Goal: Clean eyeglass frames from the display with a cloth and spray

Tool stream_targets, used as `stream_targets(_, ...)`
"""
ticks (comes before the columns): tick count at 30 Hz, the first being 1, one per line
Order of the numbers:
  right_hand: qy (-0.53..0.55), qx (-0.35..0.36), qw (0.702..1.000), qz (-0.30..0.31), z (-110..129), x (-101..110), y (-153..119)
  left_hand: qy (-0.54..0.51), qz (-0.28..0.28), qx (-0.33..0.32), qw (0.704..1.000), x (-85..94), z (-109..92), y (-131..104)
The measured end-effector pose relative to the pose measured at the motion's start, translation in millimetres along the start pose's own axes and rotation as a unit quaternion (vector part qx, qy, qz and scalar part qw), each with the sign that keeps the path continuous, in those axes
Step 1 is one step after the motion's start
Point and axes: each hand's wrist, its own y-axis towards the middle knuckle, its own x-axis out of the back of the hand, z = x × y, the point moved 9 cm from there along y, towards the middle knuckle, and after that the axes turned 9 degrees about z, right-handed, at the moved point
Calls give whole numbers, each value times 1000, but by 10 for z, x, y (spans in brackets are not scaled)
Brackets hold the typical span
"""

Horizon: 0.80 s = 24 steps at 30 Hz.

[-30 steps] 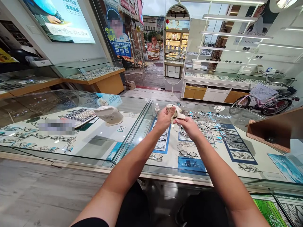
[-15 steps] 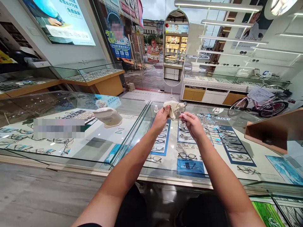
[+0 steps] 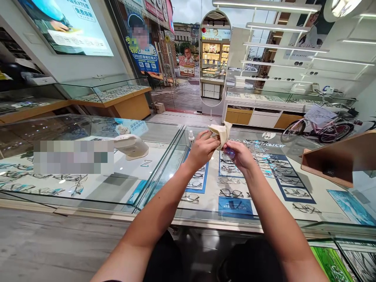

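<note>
Over the glass counter, my left hand [image 3: 202, 148] is closed on a cream cleaning cloth [image 3: 221, 132]. My right hand [image 3: 241, 154] pinches a pair of glasses [image 3: 230, 152], of which one lens with a purple sheen shows below the fingers. The cloth wraps over the rest of the glasses, so most of the frame is hidden. Both hands nearly meet at the cloth. A small white spray bottle [image 3: 191, 138] stands on the counter just beyond my left hand.
The glass display case [image 3: 202, 213] beneath my hands holds rows of eyeglasses. A cream-coloured device [image 3: 132, 147] stands on the left counter. At the right is a wooden-edged stand [image 3: 326, 168]. A pink bicycle [image 3: 320, 127] and an oval mirror [image 3: 215, 58] are farther back.
My left hand has turned over and brought the cloth onto the glasses, covering most of the frame. The glasses have tilted downward in my right hand. The view has shifted slightly.
</note>
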Motion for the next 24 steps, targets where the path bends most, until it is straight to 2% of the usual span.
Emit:
stream_targets(4, 26, 0, 999, -19, 18, 74, -15, -8, -25, 19, 999, 61, 67, -15)
stream_targets(7, 22, 9, 999, -40, 100, 168, -37, -90, -65, 82, 990, 84, 234, -51)
stream_targets(9, 2, 36, 997, -66, 196, 238, -57, -205, -90, 148, 963, 39, 413, -94)
stream_targets(10, -7, 54, 995, -80, 244, 268, -69, -277, -90, 177, 940, -21, 494, -110)
stream_targets(13, -34, 96, 989, -107, 348, 294, -103, -483, -45, 212, 848, -264, 580, -102)
stream_targets(16, -60, 122, 985, -110, 405, 248, -131, -582, 10, 218, 783, -403, 518, -88)
stream_targets(18, -77, 137, 982, -108, 430, 205, -148, -602, 44, 219, 766, -440, 448, -93)
stream_targets(21, -80, 140, 982, -93, 411, 134, -153, -603, 96, 206, 765, -474, 312, -99)
stream_targets(24, -56, 119, 989, -69, 330, 59, -133, -606, 113, 203, 761, -521, 235, -112)
